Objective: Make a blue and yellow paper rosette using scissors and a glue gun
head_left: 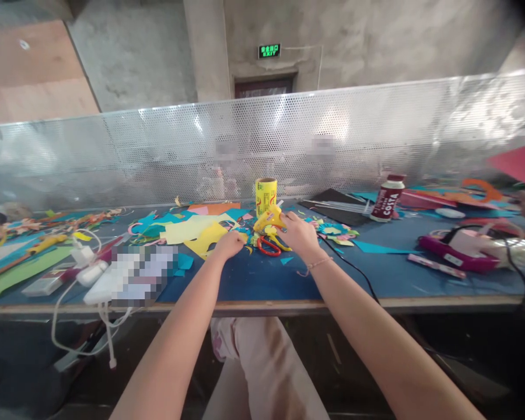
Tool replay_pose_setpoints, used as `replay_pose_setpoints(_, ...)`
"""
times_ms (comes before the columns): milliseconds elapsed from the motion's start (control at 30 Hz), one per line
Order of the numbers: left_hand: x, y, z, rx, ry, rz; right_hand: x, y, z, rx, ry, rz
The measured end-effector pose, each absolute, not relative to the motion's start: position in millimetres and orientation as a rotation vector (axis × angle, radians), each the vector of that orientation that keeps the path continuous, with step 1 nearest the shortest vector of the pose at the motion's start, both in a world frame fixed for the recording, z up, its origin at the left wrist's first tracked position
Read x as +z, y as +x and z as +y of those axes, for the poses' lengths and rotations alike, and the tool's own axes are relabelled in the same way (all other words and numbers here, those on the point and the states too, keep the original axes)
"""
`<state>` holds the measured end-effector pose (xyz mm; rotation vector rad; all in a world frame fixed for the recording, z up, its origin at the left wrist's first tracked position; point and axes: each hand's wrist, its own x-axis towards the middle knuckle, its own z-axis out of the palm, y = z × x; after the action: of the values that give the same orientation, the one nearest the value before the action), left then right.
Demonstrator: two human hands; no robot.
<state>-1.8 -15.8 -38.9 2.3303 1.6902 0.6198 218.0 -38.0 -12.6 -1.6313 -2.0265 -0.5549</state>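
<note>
My right hand (298,233) is closed around a yellow glue gun (266,221) that lies low over the blue table top (254,280). Its black cord (354,268) trails off toward the table's front edge. My left hand (228,244) is curled shut on a piece of yellow paper (205,239). Between the two hands lie red-handled scissors (268,246). Just behind the glue gun stands a yellow roll (266,195). Sheets and scraps of yellow, blue and orange paper (188,227) are spread around the left hand.
A perforated metal screen (157,151) runs along the table's back. A Costa bottle (387,198) stands at the right near a black sheet (332,201). A magenta tool (455,256) lies far right. White chargers and cables (91,271) lie at left. Other people's hands show at both edges.
</note>
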Motion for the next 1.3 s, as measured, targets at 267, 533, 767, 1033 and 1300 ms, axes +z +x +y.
replay_pose_setpoints(267, -45.1, -11.2, -6.0, 0.721, 2.227, 1.845, -13.4, 218.9, -37.3, -0.566, -1.615, -1.989)
replay_pose_setpoints(533, -46.0, -11.8, -5.5, 0.622, 2.338, 1.8, -13.9, 218.9, -36.7, -0.558, -1.612, -1.982)
replay_pose_setpoints(767, -40.0, -12.3, -8.1, 0.636, 2.245, 1.952, -13.3, 218.7, -36.9, -0.552, -1.617, -1.985)
replay_pose_setpoints(1033, -40.6, -16.6, -8.3, 0.668, 2.424, 1.884, -13.9, 217.8, -36.6, -0.528, -1.598, -1.993)
replay_pose_setpoints(1300, -39.4, -8.4, -17.0, 0.496, 2.487, 1.906, -13.6, 215.5, -37.1, -0.474, -1.628, -2.019)
